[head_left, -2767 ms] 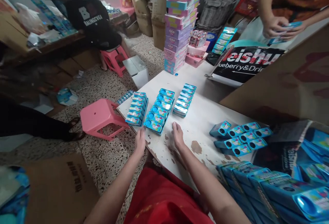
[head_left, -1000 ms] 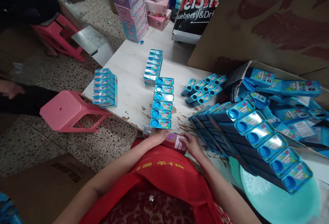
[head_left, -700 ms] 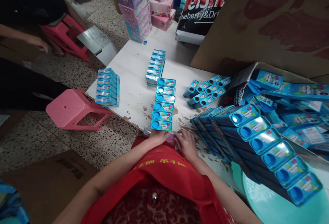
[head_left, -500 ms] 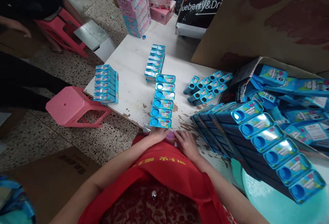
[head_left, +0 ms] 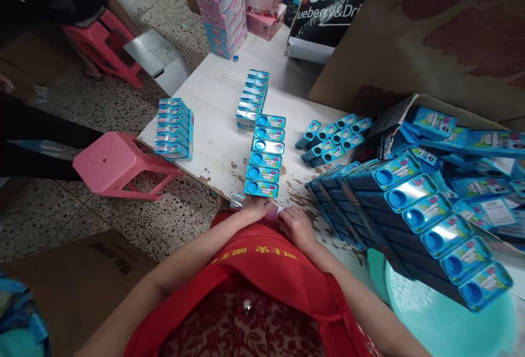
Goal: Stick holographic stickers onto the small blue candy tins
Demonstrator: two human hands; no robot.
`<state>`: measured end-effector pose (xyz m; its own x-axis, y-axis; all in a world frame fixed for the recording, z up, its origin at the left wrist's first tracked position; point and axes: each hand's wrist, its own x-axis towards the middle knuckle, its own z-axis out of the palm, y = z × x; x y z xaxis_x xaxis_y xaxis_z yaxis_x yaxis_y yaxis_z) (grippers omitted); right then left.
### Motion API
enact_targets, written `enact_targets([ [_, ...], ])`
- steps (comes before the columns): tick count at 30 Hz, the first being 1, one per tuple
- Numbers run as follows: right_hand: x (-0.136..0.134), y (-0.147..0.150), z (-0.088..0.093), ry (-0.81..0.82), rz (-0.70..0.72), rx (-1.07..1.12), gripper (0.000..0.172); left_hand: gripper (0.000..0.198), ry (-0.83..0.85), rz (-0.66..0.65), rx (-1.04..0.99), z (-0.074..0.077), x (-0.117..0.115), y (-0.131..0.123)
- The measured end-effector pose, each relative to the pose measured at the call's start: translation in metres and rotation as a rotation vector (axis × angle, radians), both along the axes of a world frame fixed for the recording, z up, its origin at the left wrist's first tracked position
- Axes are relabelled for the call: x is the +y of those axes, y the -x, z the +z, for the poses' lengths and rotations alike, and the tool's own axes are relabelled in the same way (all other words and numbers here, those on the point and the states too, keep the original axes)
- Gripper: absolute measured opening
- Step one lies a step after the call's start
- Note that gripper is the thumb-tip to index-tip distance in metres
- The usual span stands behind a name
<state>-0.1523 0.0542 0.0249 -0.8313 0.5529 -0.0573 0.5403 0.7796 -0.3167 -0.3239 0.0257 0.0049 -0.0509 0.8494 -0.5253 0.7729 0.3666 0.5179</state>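
Note:
At the table's near edge, close to the red apron [head_left: 262, 245], my left hand [head_left: 254, 210] curls over a small purple piece with clear plastic [head_left: 272, 211]. My right hand [head_left: 298, 227] pinches its right end, where a white bit shows. The fingers hide most of this piece. Clear film [head_left: 237, 200] sticks out left of my left hand. Just beyond my hands stands a row of blue candy boxes [head_left: 264, 159], labelled "Caramelo Macizo", each with a round recess at its left end.
Another blue row [head_left: 253, 97] stands behind, and a bundled block [head_left: 174, 128] sits at the left table edge. Loose boxes [head_left: 333, 137], a tall stack [head_left: 410, 215] and a full carton [head_left: 404, 113] are on the right. A pink stool [head_left: 110, 163] and a turquoise basin [head_left: 451, 324] flank the table.
My right fingers, spread flatter before, are now more curled at the purple piece's end. The view has shifted slightly. At far left, another person's hand has moved mostly out of view.

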Motion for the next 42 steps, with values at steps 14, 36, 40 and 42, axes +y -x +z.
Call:
enact_targets([
  [14,-0.001,0.032,0.116,1.058,-0.701,0.71,0.03,0.035,-0.101,0.537,-1.114,0.087,-0.053,0.016],
  [36,0.004,0.081,0.093,0.483,-0.713,0.765,0.023,0.029,-0.407,0.72,-0.542,0.115,-0.047,0.052],
  [40,0.008,0.089,0.087,0.375,-0.719,0.705,0.022,0.028,-0.4,0.722,-0.5,0.108,-0.04,0.06],
  [42,0.009,0.091,0.083,0.329,-0.722,0.671,0.021,0.029,-0.394,0.721,-0.483,0.102,-0.037,0.06],
])
